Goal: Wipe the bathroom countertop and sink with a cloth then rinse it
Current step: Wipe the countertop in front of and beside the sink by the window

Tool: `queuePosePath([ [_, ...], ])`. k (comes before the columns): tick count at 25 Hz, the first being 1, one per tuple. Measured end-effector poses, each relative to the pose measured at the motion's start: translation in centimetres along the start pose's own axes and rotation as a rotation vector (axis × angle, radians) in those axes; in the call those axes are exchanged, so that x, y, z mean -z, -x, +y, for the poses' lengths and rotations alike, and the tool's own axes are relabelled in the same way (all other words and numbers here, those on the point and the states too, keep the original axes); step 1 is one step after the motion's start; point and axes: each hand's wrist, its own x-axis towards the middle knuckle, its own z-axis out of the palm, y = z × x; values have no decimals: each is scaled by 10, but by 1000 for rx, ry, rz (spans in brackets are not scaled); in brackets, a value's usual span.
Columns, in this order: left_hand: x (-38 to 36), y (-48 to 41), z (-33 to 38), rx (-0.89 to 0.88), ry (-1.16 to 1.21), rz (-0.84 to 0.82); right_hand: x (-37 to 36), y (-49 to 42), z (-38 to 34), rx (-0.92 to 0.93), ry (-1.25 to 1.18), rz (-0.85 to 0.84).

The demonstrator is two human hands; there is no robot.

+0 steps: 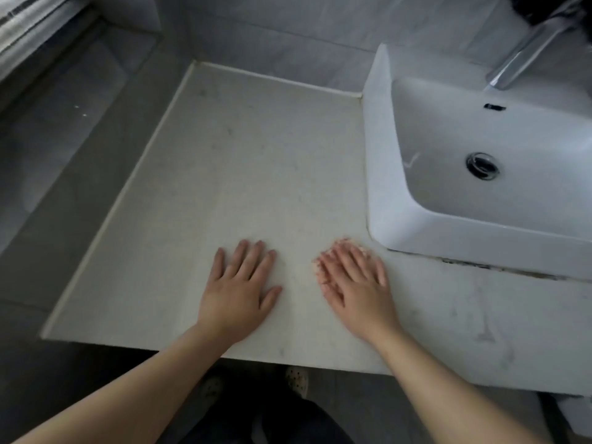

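A pale stone countertop (230,174) fills the middle of the head view. On its right stands a white rectangular vessel sink (381,174) with a dark round drain (483,165). My left hand (238,290) lies flat on the counter near the front edge, fingers spread, holding nothing. My right hand (355,283) rests palm down just right of it, close to the sink's front left corner, fingers apart and slightly blurred. No cloth is in view.
A chrome faucet (525,56) slants over the sink from the top right. Grey tiled walls close the counter at the back and left. Below the front edge I see grey floor and my light slippers (296,379).
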Motion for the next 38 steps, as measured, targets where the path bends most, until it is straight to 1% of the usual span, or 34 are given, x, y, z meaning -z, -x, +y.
queuePosePath([
  [2,-2,-15,17,-9,9,-16,3,4,35,-149,-26,-9],
  [4,-2,-26,29,25,10,-47,3,13,50,-175,-83,-23],
  [6,-6,-35,38,80,-4,-40,3,22,55,-196,-114,0],
  [10,-8,-44,50,176,12,-10,-5,12,52,-166,-22,243],
  [12,-7,-44,51,184,20,3,-3,-1,48,-159,-69,301],
  [15,-6,-42,51,192,20,-1,10,-12,41,-156,-242,422],
  [17,-7,-43,50,190,17,10,30,-17,33,-131,-375,559],
  [21,-11,-44,47,186,10,21,95,-40,31,71,-562,851],
  [22,-11,-44,47,185,11,24,109,-49,39,85,-615,896],
  [23,-12,-44,47,183,9,30,120,-56,48,62,-727,912],
  [24,-13,-43,47,182,3,31,128,-63,57,-6,-904,876],
  [25,-13,-43,47,181,-2,32,137,-69,65,-104,-1091,801],
  [26,-13,-43,47,180,-3,35,140,-75,74,-200,-1213,703],
  [27,-13,-42,47,178,-2,41,143,-80,82,-308,-1233,563],
  [28,-14,-42,47,175,-2,45,144,-83,89,-387,-1154,398],
  [29,-13,-42,47,174,-4,51,145,-86,94,-410,-1017,215],
  [31,-13,-43,46,180,-9,62,146,-85,101,-340,-784,-147],
  [32,-13,-43,46,182,-14,63,147,-82,103,-295,-726,-274],
  [33,-13,-43,47,182,-18,65,148,-79,105,-265,-692,-343],
  [34,-13,-42,46,182,-16,68,150,-77,107,-247,-668,-362],
  [38,-15,-43,45,176,-16,71,153,-73,109,-214,-611,-316],
])
